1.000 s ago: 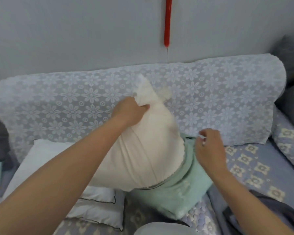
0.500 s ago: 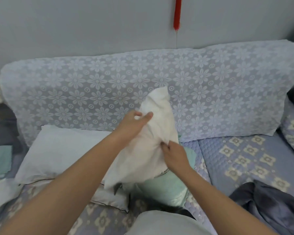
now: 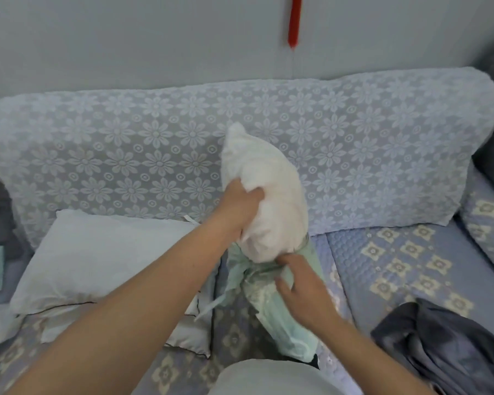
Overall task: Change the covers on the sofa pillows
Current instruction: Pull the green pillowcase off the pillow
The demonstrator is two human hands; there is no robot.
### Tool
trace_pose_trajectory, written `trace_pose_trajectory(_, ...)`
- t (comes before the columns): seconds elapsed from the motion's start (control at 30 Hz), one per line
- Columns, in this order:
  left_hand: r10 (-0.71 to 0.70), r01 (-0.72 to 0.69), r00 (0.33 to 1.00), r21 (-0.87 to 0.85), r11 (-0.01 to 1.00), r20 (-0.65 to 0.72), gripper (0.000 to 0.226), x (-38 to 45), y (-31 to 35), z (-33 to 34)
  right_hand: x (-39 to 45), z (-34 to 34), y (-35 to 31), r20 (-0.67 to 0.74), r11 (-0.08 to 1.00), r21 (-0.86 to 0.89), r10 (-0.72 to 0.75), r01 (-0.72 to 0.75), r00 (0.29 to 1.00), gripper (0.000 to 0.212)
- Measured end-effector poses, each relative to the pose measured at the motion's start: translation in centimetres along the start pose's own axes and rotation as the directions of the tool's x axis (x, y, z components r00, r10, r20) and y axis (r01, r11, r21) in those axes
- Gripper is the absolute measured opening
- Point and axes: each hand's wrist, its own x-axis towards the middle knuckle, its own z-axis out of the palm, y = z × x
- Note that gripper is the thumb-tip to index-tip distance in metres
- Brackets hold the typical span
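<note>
on sofa, left hand grips pillow; right hand presses cover.

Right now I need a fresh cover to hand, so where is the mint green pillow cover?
In the head view, centre: the mint green pillow cover is bunched around the white pillow insert's lower end, under the right hand, right of the bare white pillow.
</note>
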Motion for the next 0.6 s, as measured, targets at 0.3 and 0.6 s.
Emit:
trace_pose_trajectory(0.3, -0.068, 0.053, 0.982, -0.085, 0.995, -0.177, 0.059, 6.2, 8.2, -3.7, -8.7, -0.9, 14.4, 0.306, 0.775, -0.627, 0.338, -0.079, 0.890, 0.048)
trace_pose_trajectory(0.6, -0.375, 0.219, 0.919, 0.950, 0.224, -0.124, 0.052, 5.0, -11.4, -11.1, -3.0, 0.8, 13.2, 0.520, 0.724, -0.655, 0.225, 0.215, 0.824, 0.015)
